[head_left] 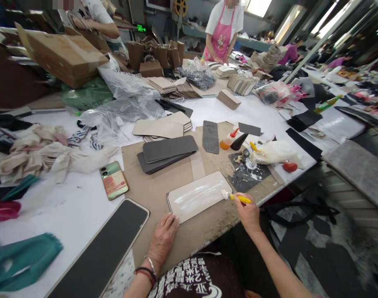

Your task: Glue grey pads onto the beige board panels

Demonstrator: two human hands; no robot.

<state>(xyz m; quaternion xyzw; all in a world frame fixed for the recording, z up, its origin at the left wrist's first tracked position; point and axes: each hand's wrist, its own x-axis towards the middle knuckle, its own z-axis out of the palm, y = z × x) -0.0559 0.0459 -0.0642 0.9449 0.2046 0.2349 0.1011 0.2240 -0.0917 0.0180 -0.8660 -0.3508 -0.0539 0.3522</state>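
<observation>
A beige rounded panel [189, 200], streaked with wet white paste, lies on brown board at the table's near edge. My right hand [249, 214] is closed around a yellow-handled brush [240, 198]; its paste-covered tip meets the panel's right end. At the lower left corner of the panel, my left hand [164, 236] rests with fingers stretched out, fingertips on the edge. Behind the panel, dark grey rounded pieces [170, 150] are stacked loosely. A long dark panel with a pale border [102, 248] lies left of my left hand.
A phone [113, 180] lies left of the board. Glue bottles [227, 140], a paste-smeared dark sheet [246, 176] and a whitish paste-covered bag [274, 152] are at the right. Fabric scraps [36, 155] pile at far left. A person in a pink apron [221, 35] stands across the table.
</observation>
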